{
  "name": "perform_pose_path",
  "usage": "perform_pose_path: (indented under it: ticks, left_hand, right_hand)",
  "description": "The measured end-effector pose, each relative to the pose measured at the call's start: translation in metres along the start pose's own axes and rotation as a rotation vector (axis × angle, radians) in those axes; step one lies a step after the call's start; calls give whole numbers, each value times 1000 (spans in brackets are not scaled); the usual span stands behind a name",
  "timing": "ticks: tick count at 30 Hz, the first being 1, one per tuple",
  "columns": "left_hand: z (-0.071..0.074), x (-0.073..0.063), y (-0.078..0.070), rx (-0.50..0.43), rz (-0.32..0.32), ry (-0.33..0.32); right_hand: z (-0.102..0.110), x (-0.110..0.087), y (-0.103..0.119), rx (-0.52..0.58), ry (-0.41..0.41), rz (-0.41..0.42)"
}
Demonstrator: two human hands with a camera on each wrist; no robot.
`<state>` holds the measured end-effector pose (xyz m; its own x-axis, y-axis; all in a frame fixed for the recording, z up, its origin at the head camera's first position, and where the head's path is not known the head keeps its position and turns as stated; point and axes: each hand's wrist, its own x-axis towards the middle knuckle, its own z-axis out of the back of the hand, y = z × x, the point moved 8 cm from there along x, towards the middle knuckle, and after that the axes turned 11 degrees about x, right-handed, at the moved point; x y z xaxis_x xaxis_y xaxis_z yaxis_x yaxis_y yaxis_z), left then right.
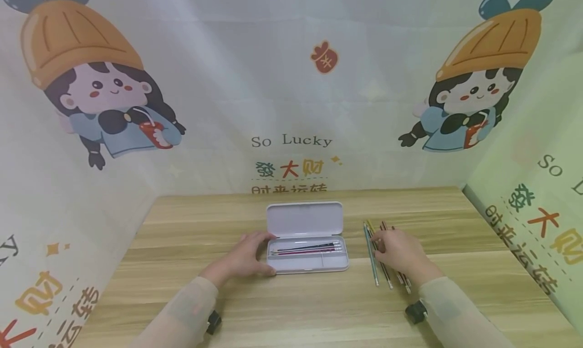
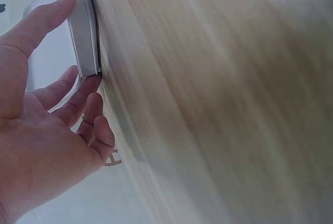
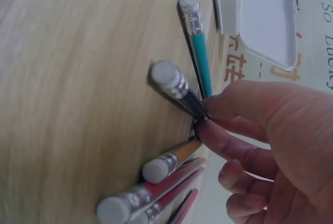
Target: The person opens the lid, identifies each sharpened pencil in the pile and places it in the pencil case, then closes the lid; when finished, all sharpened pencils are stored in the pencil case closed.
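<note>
An open white pencil case [image 1: 298, 263] lies on the table with its lid raised behind it. Several pencils [image 1: 302, 249] lie in its rear compartment. My left hand [image 1: 246, 254] holds the case's left end, thumb at the front edge and fingers round the far corner. To the right of the case, my right hand [image 1: 401, 249] pinches a black pencil [image 3: 192, 103] between thumb and index finger. Beside it lies a teal pencil [image 3: 201, 60]. An orange pencil [image 3: 186, 151] and several red pencils [image 3: 171, 176] are on its other side, partly hidden by the hand in the head view.
The wood-grain table [image 1: 291, 307] extends around the case and pencils. A printed cloth [image 1: 291, 85] hangs behind and along both sides. A dark device [image 1: 416, 312] is on the right wrist, another dark device [image 1: 213, 321] on the left.
</note>
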<state>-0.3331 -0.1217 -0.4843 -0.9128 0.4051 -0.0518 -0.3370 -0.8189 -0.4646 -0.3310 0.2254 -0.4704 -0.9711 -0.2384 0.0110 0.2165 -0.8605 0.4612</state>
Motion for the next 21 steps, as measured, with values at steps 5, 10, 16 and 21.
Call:
perform_pose_path:
  ticks: [5, 10, 16, 21]
  left_hand:
    - [-1, 0, 0, -6, 11, 6]
    - [-2, 1, 1, -12, 26, -1]
    - [-1, 1, 2, 2, 20, -5]
    - [-2, 2, 4, 5, 25, -3]
  right_hand:
    - [1, -1, -1, 0, -15, -10]
    - [3, -3, 1, 3, -36, -9]
    - [5, -3, 0, 23, -50, -30]
    - [5, -4, 0, 32, -40, -49]
